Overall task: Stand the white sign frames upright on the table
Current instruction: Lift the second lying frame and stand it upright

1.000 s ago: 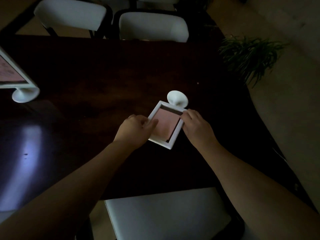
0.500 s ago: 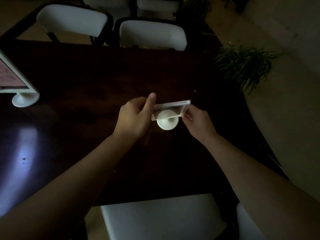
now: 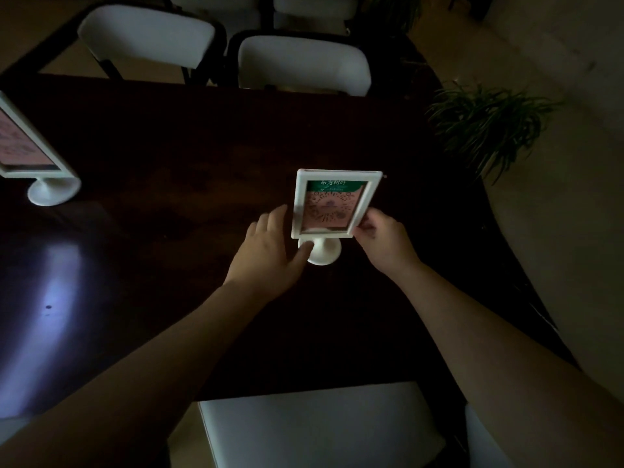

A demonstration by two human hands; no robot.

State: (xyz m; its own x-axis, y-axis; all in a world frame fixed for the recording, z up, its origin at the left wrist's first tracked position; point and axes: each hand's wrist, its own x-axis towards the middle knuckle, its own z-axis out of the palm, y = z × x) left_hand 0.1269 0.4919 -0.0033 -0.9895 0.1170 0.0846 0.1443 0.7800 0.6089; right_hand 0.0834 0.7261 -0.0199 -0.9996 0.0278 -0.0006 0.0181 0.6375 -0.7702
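Frame swung up from flat onto its round foot between the hands.
Right hand point(image 3: 381, 239) pinches the small white plastic sign frame point(image 3: 332, 206); left hand point(image 3: 266, 253), fingers loosely spread, touches its stem. Settle the foot flat before letting go. Two frames visible; the second white frame point(image 3: 28, 153) stands far left.

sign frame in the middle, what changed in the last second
The sign frame lay flat on the table a second ago; both hands tipped it up, and it now stands on its round base. The left hand has shifted to the base, and the right hand still pinches the frame's edge. The second frame at far left stayed put.
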